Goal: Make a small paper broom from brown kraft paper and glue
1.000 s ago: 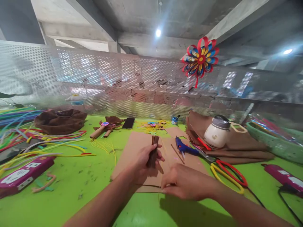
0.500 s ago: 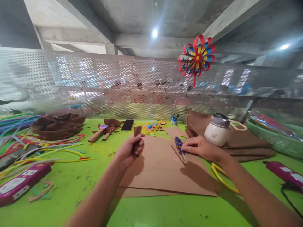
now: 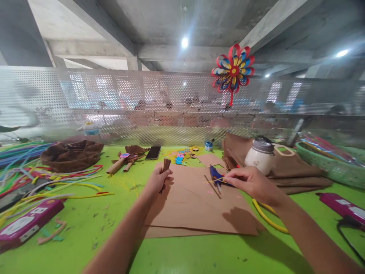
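My left hand is closed around a folded bundle of dark brown paper, held upright above the far left corner of a brown card sheet. My right hand pinches a thin yellow strand that runs leftward across a blue glue gun lying on the card. Both forearms reach in from the bottom edge over the green table.
Coloured pipe cleaners and a brown cloth heap lie at left, with a magenta power strip. A phone, a white jar on brown bags, yellow-handled scissors, a green basket and a perforated screen with a paper flower.
My right hand lifted from the near edge of the card, went to the glue gun and now pinches a yellow strand. My left hand carried the brown bundle farther away and slightly left.
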`<state>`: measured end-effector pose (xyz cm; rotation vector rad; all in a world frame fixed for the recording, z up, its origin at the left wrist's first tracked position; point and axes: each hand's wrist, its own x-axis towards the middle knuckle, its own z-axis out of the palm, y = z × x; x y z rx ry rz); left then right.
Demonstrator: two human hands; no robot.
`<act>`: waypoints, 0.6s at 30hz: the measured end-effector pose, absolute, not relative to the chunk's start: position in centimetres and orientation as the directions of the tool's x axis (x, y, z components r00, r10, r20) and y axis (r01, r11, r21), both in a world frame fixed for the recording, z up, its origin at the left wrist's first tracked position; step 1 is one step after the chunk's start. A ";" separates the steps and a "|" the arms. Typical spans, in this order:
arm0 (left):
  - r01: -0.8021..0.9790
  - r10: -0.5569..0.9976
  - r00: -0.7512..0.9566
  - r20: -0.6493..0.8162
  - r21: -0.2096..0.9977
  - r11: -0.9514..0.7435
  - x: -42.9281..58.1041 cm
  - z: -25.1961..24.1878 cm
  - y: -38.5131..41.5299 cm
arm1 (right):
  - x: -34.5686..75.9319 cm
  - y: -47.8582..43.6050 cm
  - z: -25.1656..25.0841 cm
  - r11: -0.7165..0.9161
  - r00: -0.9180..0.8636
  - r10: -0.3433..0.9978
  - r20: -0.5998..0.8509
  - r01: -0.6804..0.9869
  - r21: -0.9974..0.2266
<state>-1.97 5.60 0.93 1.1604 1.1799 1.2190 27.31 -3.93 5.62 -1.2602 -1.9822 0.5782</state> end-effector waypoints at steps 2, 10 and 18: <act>-0.042 0.999 -0.033 0.001 0.999 -0.002 -1.9 1.0 5.6 | 27.2 -7.1 6.6 0.485 -0.370 0.874 0.315 0.620 -0.617; -0.236 0.959 0.281 -0.029 0.967 0.098 0.0 2.4 3.1 | 20.9 -12.0 8.7 0.730 -0.785 0.618 -0.034 0.589 -0.347; -0.185 0.855 0.484 -0.188 0.933 0.310 3.2 0.2 0.7 | 18.6 -1.6 3.9 0.538 -0.524 0.842 0.128 0.795 -0.280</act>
